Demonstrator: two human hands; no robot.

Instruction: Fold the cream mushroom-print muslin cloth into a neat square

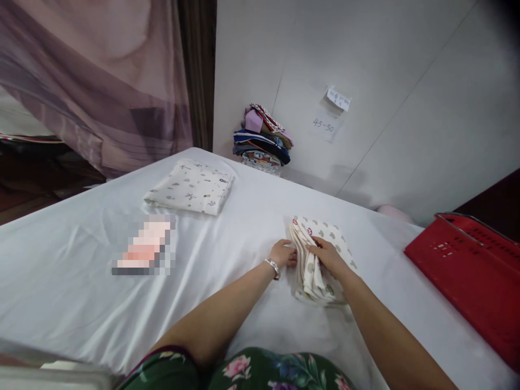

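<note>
A folded cream cloth [338, 238] with grey-green mushroom-like prints and a few red ones lies on the white-covered surface in front of me. Its layered folds bunch up along the left side. My right hand [330, 257] grips the upper folds from the right, thumb and fingers closed on the fabric. At the left edge, my left hand [282, 253], with a silver bracelet at the wrist, has its fingers curled against the layers; the fingertips are partly hidden. Farther left lies another folded white cloth [189, 187] with small dark and grey prints, untouched.
A pixelated pinkish flat object [147, 242] lies on the white sheet [227, 271] to the left. A red plastic basket [459, 271] stands at the right. Stacked folded fabrics [263, 138] sit against the grey wall, below paper notes [325, 125]. A sheer curtain [134, 81] hangs at left.
</note>
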